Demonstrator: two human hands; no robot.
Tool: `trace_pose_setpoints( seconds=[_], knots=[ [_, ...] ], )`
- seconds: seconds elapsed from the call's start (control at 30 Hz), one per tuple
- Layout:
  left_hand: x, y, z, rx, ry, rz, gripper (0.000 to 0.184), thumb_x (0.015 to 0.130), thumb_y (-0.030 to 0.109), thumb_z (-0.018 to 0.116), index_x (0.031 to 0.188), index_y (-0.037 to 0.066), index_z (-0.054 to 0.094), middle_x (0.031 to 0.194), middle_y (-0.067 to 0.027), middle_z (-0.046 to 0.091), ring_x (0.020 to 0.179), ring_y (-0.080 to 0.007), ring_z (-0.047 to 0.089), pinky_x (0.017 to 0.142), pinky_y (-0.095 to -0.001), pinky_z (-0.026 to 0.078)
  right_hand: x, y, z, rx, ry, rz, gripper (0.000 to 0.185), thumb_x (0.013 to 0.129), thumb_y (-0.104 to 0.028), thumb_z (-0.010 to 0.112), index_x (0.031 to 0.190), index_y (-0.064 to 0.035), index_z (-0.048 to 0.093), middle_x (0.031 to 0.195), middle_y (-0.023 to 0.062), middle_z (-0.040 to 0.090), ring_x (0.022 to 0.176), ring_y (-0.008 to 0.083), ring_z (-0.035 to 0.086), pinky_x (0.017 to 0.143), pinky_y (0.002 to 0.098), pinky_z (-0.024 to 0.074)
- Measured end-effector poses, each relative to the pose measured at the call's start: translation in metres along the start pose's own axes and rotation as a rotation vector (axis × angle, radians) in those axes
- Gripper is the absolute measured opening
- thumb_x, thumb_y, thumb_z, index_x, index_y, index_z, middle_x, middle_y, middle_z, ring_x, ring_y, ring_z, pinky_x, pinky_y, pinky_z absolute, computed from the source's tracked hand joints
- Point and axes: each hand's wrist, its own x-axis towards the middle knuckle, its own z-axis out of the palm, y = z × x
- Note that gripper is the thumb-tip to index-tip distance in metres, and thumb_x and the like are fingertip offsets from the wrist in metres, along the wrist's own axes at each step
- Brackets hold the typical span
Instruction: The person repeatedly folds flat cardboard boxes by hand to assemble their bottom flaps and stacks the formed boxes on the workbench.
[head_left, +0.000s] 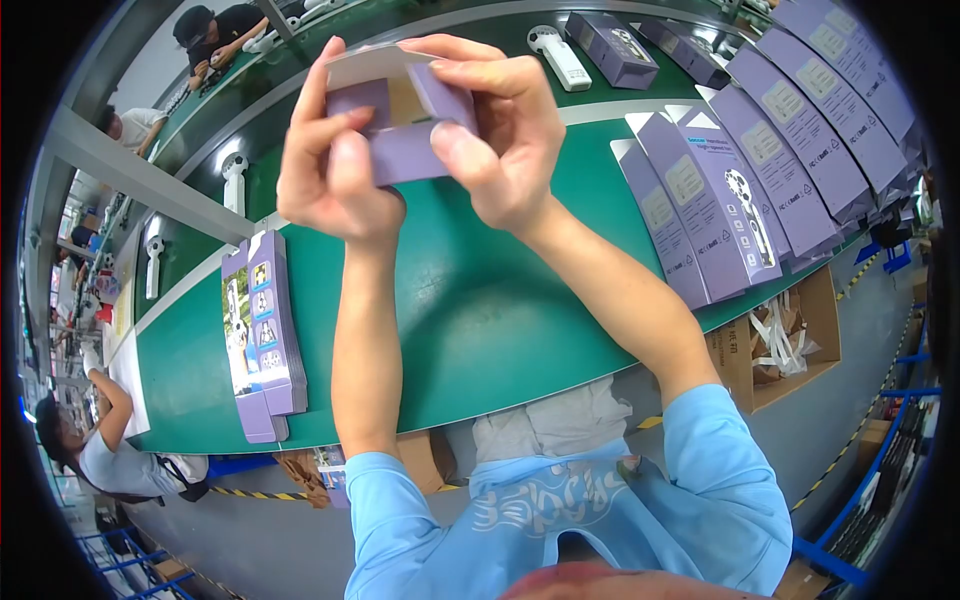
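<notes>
Raised over the green table, a purple cardboard box (408, 158) is held between both hands, its end with flaps facing me. The flaps stand partly spread, showing a pale inside. My left hand (345, 180) grips the left side, with fingers at the flap edges. On the other side, my right hand (505, 145) is closed round the box, thumb on the front flap and fingers on the upper edge. A stack of flat purple cartons (262, 345) lies on the table to the left. Several purple cartons (690, 205) lean in an overlapping row to the right.
Beyond the green table (480, 310), a belt carries a white device with a football-patterned head (560, 60) and a closed purple box (612, 50). A brown carton (790, 340) with scraps stands below the right edge. Co-workers (215, 40) sit across and at left.
</notes>
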Motion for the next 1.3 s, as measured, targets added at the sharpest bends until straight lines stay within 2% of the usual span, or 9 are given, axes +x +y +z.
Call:
trace_pose_setpoints(
  seconds=[0.07,0.17,0.33,0.43,0.73,0.83,1.0,1.13,1.3],
  knots=[
    [0.002,0.003,0.000,-0.044,0.067,-0.130,0.020,0.079,0.000,0.045,0.081,-0.011,0.062,0.116,-0.0354,0.065,0.108,-0.0401,0.068,0.094,-0.0433,0.055,-0.001,0.001,-0.003,-0.064,-0.068,-0.053,0.029,0.088,-0.001,0.053,0.116,0.0020,0.047,0.129,0.0295,0.057,0.111,0.0274,0.063,0.095,0.0378,0.0523],
    [0.006,0.008,-0.001,0.066,-0.021,-0.261,0.028,0.081,0.001,0.041,0.095,-0.011,0.061,0.113,-0.0323,0.067,0.108,-0.0353,0.068,0.099,-0.0394,0.051,0.004,-0.001,-0.005,-0.079,-0.086,0.143,0.029,0.092,-0.009,0.058,0.117,0.0019,0.049,0.129,0.0277,0.058,0.110,0.0263,0.063,0.093,0.0372,0.0519],
    [0.014,0.016,0.012,-0.105,0.063,-0.254,0.036,0.086,0.001,0.038,0.114,-0.009,0.058,0.109,-0.0272,0.070,0.103,-0.0270,0.069,0.095,-0.0331,0.052,0.007,-0.011,0.006,0.143,0.072,0.211,0.024,0.094,-0.012,0.056,0.114,0.0018,0.053,0.121,0.0236,0.062,0.107,0.0289,0.063,0.091,0.0394,0.0522],
    [0.021,0.029,0.003,-0.062,-0.051,-0.410,0.039,0.090,0.001,0.038,0.125,-0.005,0.053,0.105,-0.0223,0.072,0.094,-0.0200,0.068,0.087,-0.0291,0.052,0.009,0.000,-0.002,-0.053,-0.118,-0.097,0.024,0.096,-0.018,0.054,0.110,0.0012,0.055,0.106,0.0183,0.066,0.104,0.0318,0.063,0.087,0.0397,0.0526],
    [0.021,0.034,0.004,0.018,-0.082,-0.407,0.034,0.093,0.003,0.040,0.122,-0.003,0.056,0.100,-0.0199,0.074,0.090,-0.0151,0.066,0.082,-0.0265,0.051,0.008,-0.004,-0.010,-0.248,-0.223,-0.125,0.039,0.099,-0.036,0.048,0.109,0.0014,0.056,0.087,0.0142,0.065,0.107,0.0329,0.060,0.082,0.0387,0.0523],
    [0.022,0.033,0.000,0.036,-0.074,-0.337,0.030,0.092,0.004,0.043,0.116,-0.003,0.061,0.103,-0.0202,0.073,0.089,-0.0205,0.067,0.082,-0.0309,0.053,0.009,-0.008,-0.005,-0.220,-0.202,-0.064,0.042,0.100,-0.038,0.046,0.112,0.0017,0.055,0.081,0.0143,0.065,0.109,0.0326,0.060,0.080,0.0380,0.0529],
    [0.026,0.037,0.000,0.108,-0.099,-0.285,0.036,0.094,0.007,0.038,0.123,-0.006,0.055,0.107,-0.0265,0.072,0.097,-0.0225,0.067,0.092,-0.0315,0.052,0.014,-0.004,0.000,-0.203,-0.145,-0.170,0.044,0.100,-0.039,0.047,0.116,0.0017,0.053,0.079,0.0161,0.066,0.109,0.0321,0.061,0.079,0.0362,0.0536],
    [0.026,0.040,-0.004,0.140,-0.153,-0.249,0.037,0.095,0.008,0.038,0.123,-0.007,0.055,0.107,-0.0256,0.072,0.098,-0.0223,0.067,0.093,-0.0321,0.051,0.015,-0.008,-0.008,-0.273,-0.243,-0.172,0.044,0.100,-0.039,0.046,0.119,0.0014,0.050,0.087,0.0200,0.067,0.111,0.0318,0.060,0.080,0.0359,0.0539],
    [0.029,0.037,-0.007,0.124,-0.166,-0.202,0.036,0.094,0.006,0.039,0.125,-0.008,0.054,0.108,-0.0249,0.072,0.100,-0.0227,0.067,0.095,-0.0333,0.051,0.021,-0.007,-0.009,-0.308,-0.289,-0.214,0.049,0.096,-0.037,0.057,0.124,0.0024,0.050,0.104,0.0232,0.066,0.110,0.0339,0.062,0.080,0.0379,0.0543]
  ],
)
